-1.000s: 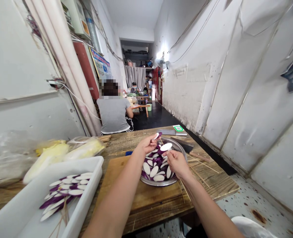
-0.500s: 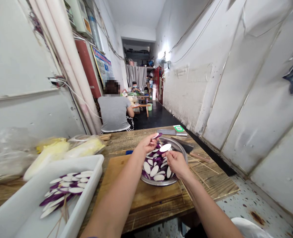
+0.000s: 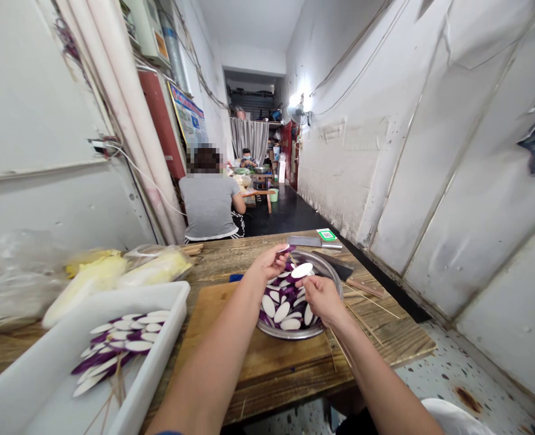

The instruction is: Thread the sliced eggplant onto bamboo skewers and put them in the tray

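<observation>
Over a steel bowl (image 3: 294,336) full of purple-skinned eggplant slices (image 3: 282,312), both my hands are closed on pieces. Between its thumb and fingers, my left hand (image 3: 271,263) pinches an eggplant slice (image 3: 291,248) at the bowl's far side. A thin bamboo skewer (image 3: 293,259) shows just below that slice; whether it pierces it, I cannot tell. My right hand (image 3: 322,296) grips the edge of another eggplant slice (image 3: 302,270), its white oval face turned up. Skewered slices (image 3: 125,338) lie in a white tray (image 3: 165,356) to the left.
Under the bowl is a wooden cutting board (image 3: 213,308). A cleaver (image 3: 304,241) and a second knife with a wooden handle (image 3: 365,286) lie behind and right of the bowl. Loose skewers (image 3: 362,320) rest on the right. Plastic bags (image 3: 154,269) stand behind the tray; a seated person (image 3: 211,205) is beyond.
</observation>
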Available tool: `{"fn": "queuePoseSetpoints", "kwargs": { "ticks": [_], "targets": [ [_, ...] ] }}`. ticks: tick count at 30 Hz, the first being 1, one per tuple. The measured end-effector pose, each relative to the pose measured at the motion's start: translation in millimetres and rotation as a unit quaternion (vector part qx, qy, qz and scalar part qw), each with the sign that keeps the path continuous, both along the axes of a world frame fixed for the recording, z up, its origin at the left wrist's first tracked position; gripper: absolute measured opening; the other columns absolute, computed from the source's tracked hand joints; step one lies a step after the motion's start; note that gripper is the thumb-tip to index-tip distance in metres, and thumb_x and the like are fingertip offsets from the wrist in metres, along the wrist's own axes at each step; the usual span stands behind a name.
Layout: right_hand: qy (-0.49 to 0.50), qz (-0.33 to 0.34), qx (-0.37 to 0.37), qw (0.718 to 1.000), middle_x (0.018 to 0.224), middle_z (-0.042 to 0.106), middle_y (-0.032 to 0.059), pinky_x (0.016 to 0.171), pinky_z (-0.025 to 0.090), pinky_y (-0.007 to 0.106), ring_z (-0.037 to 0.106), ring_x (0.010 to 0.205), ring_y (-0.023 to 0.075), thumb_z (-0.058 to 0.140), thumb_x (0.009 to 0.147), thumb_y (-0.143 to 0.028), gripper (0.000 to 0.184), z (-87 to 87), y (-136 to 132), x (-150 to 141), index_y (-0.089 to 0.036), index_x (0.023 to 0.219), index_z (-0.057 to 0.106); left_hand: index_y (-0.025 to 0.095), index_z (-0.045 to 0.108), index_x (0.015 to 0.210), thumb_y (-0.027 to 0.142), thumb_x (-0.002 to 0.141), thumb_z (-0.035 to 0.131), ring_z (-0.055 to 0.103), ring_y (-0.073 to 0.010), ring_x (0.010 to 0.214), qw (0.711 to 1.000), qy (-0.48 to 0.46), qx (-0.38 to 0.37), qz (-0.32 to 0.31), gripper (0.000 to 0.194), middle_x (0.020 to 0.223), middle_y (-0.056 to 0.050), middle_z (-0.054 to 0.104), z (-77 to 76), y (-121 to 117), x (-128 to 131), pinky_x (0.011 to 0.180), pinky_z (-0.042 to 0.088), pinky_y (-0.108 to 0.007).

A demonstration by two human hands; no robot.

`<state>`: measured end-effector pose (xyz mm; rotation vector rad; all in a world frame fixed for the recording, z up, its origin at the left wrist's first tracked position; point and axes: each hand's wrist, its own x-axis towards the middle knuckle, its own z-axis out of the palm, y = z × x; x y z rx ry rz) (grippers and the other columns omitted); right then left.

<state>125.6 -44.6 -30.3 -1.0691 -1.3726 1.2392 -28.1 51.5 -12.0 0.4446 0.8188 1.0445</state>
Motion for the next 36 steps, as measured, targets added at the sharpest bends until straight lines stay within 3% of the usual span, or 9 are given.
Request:
{"fn": "queuePoseSetpoints", "kwargs": {
  "ticks": [20,30,36],
  "targets": [
    [-0.027,-0.024,0.016,0.999,0.036,0.027,-0.0107,0.033,0.014,0.018,0.018,0.030,0.0038,0.043,0.072,-0.036,0.027,-6.9,5.0,-1.1,-0.014,0.070,0.057,0.013,0.043,0.065,0.004,0.075,0.053,0.031,0.0005,0.035,0.998,0.029,0.051,-0.039,0.017,0.051,0.005,0.036,1.0,-8.6,9.4,0.029,0.018,-0.006],
    [-0.064,-0.053,0.047,0.995,0.037,0.033,-0.0080,0.035,0.020,0.018,0.025,0.031,0.0056,0.040,0.074,-0.030,0.026,-11.4,8.9,-1.5,-0.014,0.069,0.059,0.014,0.043,0.064,0.011,0.074,0.056,0.023,0.0008,0.031,0.991,0.071,0.069,-0.089,0.016,0.048,0.005,0.041,-1.7,-10.0,12.9,0.028,0.013,-0.009],
    [-0.059,-0.084,0.053,0.993,0.039,0.038,-0.0060,0.037,0.023,0.019,0.030,0.034,0.0070,0.041,0.076,-0.032,0.026,-16.3,14.5,-1.5,-0.014,0.070,0.060,0.015,0.044,0.060,0.018,0.068,0.064,0.026,-0.0016,0.030,0.979,0.136,0.053,-0.139,0.022,0.042,0.007,0.035,-7.6,-14.6,20.5,0.029,0.017,-0.012]
  ]
}}
